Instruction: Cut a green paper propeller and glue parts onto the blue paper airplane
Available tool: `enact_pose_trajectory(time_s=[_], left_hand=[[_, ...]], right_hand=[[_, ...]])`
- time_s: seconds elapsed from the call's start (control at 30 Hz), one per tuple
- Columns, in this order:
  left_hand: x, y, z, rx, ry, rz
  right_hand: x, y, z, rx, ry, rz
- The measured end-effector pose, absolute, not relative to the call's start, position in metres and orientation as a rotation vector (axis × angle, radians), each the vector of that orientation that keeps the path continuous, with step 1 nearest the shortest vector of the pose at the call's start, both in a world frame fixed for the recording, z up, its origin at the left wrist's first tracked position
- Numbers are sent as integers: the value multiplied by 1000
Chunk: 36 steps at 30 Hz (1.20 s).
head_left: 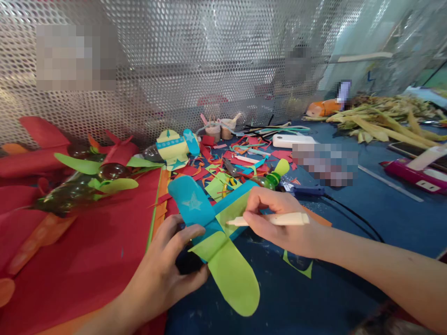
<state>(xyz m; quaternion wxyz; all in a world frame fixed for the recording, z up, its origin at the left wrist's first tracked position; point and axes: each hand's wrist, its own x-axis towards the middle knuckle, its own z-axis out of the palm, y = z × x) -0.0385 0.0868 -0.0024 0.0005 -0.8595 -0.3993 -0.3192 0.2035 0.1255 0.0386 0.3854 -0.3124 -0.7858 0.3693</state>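
Note:
A blue and green paper-covered toy airplane (195, 200) is in front of me, with a pale star on its blue wing and a rounded green wing pointing toward me. My left hand (171, 260) is closed around its tail end, the thumb below and fingers on top. In my right hand (275, 218) is a white marker pen (286, 218), pinched between thumb and fingers. The pen's tip rests at or just above the green panel on the plane's body; exact contact cannot be made out. A green plastic bottle end (270, 180) shows at the plane's front.
Red paper sheets (115, 251) and finished bottle planes (115, 163) lie at left. Cut paper scraps (223, 179) spread behind the plane, near a yellow plane (172, 151). A blue glue gun (307, 190) with its cord lies right, beyond it dried husks (391, 121). A perforated metal wall (209, 60) stands behind.

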Motion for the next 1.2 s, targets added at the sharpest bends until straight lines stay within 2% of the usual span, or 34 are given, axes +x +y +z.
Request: enact_pose_trajectory(time_s=[1.2], left_hand=[[-40,85,-5,-2674,-1306,-990]], right_hand=[[204,125,36,-831,-1993,925]])
